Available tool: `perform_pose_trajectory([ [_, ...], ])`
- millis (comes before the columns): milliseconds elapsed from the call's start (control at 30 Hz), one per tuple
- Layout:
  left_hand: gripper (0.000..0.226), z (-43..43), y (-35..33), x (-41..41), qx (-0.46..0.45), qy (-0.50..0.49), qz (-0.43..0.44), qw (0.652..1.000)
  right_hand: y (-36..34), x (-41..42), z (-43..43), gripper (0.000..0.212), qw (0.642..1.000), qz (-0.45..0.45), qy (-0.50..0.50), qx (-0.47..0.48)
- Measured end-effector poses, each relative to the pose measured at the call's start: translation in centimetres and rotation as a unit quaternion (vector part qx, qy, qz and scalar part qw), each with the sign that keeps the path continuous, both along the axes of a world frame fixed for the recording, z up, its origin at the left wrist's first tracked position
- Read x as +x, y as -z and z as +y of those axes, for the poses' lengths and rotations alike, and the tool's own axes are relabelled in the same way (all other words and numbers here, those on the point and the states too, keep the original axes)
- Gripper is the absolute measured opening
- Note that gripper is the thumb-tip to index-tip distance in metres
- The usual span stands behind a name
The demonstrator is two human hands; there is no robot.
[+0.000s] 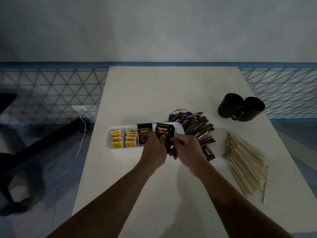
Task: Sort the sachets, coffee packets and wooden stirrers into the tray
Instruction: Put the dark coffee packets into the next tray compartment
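Both our hands meet over the right end of the tray [109,136], which is white, long and split into compartments, and sits on the pale desk [163,86]. Between them we hold a bundle of coffee packets [163,132], upright and just above the tray's right-hand section. The packets are glossy black with a red label band and gold lettering that reads SUPREMO. The left hand [154,149] has its fingers curled round the bundle's lower left side. The right hand [187,152] pinches its right edge between thumb and fingers.

A single matching packet [144,134] lies flat in the compartment just left of the bundle. The two leftmost compartments hold rows of small white sachets [116,139] with yellow printing.

Just right of the tray, slim brown stick packets [200,129] marked CITY CAFE fan out on the desk. One more black packet [208,152] lies beside our right wrist. Further right, a loose heap of pale wooden stirrers [245,164] lies near the desk's edge. Two dark mugs [240,107] stand touching at the far right.
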State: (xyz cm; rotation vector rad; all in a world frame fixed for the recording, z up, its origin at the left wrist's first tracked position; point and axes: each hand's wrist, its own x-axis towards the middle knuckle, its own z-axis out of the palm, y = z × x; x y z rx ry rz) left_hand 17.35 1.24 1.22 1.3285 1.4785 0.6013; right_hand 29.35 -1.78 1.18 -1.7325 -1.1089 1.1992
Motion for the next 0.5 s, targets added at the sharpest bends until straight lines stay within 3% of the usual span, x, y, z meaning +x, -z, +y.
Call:
perform_pose_trajectory([
  [200, 0.017, 0.6, 0.1, -1.8, -0.020, -0.012, -0.017, 1.000, -0.1, -1.6, 0.9, 0.014, 0.999, -0.017, -0.027, -0.007],
  [300, 0.018, 0.9, 0.3, -3.0, -0.037, 0.014, -0.041, 0.998, 0.2, -2.1, 1.6, 0.018, 0.998, -0.058, -0.031, -0.016],
  [500, 0.019, 1.9, -0.6, -5.8, -0.015, 0.060, 0.016, 0.998, 0.2, -3.2, 3.2, 0.019, 0.993, -0.103, -0.049, -0.024],
])
